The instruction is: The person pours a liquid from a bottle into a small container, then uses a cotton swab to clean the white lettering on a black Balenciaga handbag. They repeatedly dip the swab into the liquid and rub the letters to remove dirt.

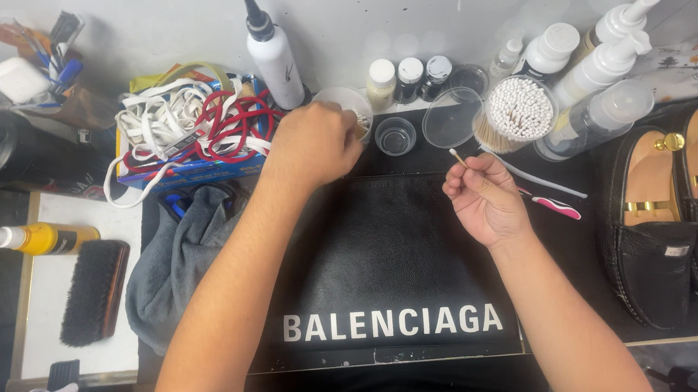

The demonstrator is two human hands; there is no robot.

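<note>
My left hand (312,145) reaches forward over the black leather bag (386,251) and holds a small brush, its bristles dipping into a small white cup (346,101) at the back. My right hand (482,198) hovers above the bag's upper right corner and pinches a cotton swab (456,158), tip pointing up and left. A jar packed with cotton swabs (519,110) stands just behind the right hand.
A clear lid (451,117) and a small clear cup (395,137) sit between the hands. Bottles line the back wall. Black loafers (658,221) lie at right, a toothbrush (544,197) beside my right hand. Laces in a box (186,126), grey cloth (180,259) and shoe brush (95,291) are at left.
</note>
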